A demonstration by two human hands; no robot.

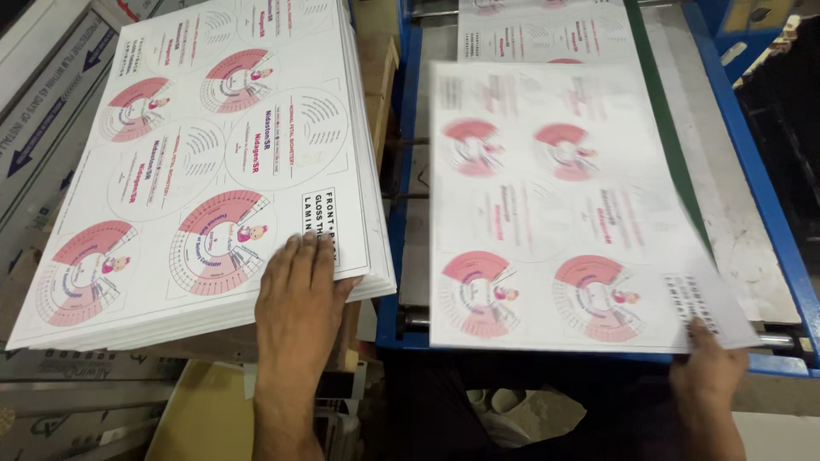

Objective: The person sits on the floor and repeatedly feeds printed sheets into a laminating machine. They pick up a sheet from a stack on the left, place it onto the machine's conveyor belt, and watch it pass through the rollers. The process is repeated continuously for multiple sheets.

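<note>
A thick stack of large white printed sheets [205, 162] with pink and white circular designs lies tilted at the left. My left hand [296, 294] rests flat on the stack's near right corner, fingers spread slightly. My right hand [707, 363] pinches the near right corner of a single printed sheet [564, 205], which looks blurred and lies over the blue machine's feed bed. Another printed sheet [547, 30] lies further up the bed.
The blue-framed machine [769, 171] has a grey metal bed and a green belt [670, 145] along its right side. Brown cardboard [376, 77] sits between stack and machine. Boxes and packaging [51, 102] lie at the left and below.
</note>
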